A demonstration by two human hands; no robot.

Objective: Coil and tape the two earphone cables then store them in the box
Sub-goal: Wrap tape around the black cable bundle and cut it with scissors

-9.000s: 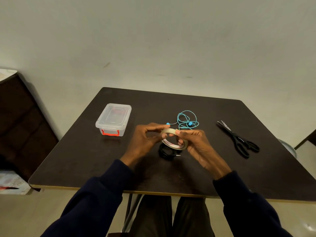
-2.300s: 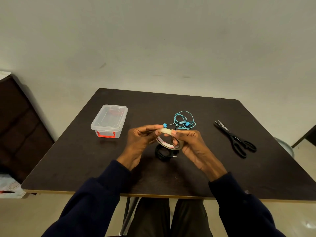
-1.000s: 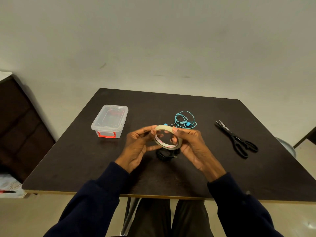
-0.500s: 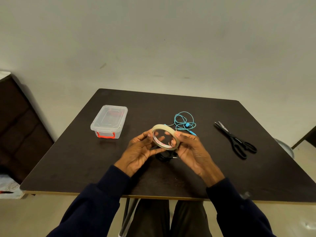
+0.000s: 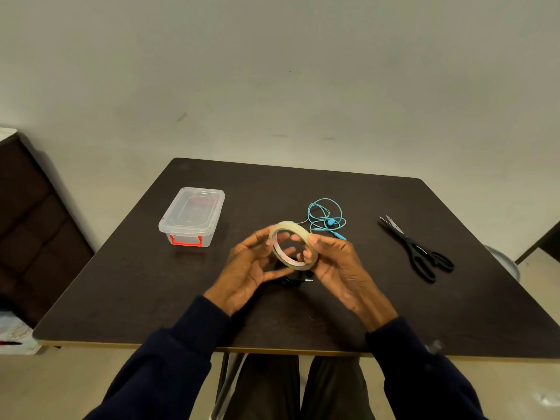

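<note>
**Tape roll tipped up as the search for its free end goes on**

Dark-sleeved arms reach over the dark brown worktop (image 5: 151, 283). The left grip (image 5: 248, 268) and right grip (image 5: 336, 265) each pinch the rim of a beige ring-shaped roll of adhesive tape (image 5: 288, 257), with fingers curled round it from either side. Within the last second the roll has been lifted and tipped so that its opening faces the camera. No strip appears pulled free, which suggests the person is hunting for the tape's end and taping has not begun. Just beneath the roll lies a black earphone cable (image 5: 295, 281), seemingly coiled, with its plug poking out. Farther off, the turquoise earphone cable (image 5: 325, 216) lies in loose loops, not yet coiled. To the left stands the clear plastic box (image 5: 185, 234) with red clasps, its lid on and nothing apparent inside. Black-handled scissors (image 5: 418, 253) lie to the right.
</note>
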